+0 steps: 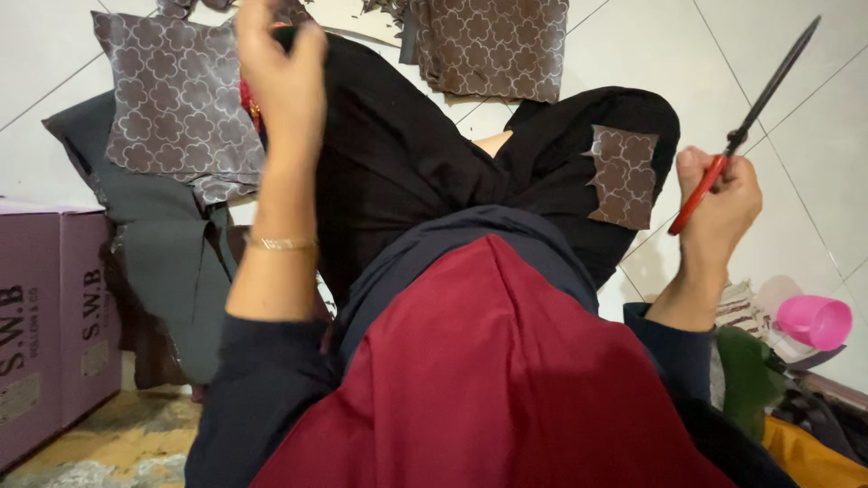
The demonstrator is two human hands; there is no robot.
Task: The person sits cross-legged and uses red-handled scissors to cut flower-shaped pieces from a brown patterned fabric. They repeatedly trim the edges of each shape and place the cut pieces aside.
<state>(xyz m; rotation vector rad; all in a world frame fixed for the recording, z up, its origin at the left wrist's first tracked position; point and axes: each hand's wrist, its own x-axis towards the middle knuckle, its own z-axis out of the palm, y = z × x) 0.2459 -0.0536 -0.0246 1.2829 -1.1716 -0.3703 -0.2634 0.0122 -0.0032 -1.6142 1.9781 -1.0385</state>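
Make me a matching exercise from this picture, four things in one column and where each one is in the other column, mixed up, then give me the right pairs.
Things:
1. scissors
2. small patterned fabric piece
3. pink cup
4. purple box

Places:
A. on the floor at the far right
B. in the right hand
C. at the left edge of the view
D. lying on the black-clad knee

Pairs: 1-B, 2-D, 3-A, 4-C
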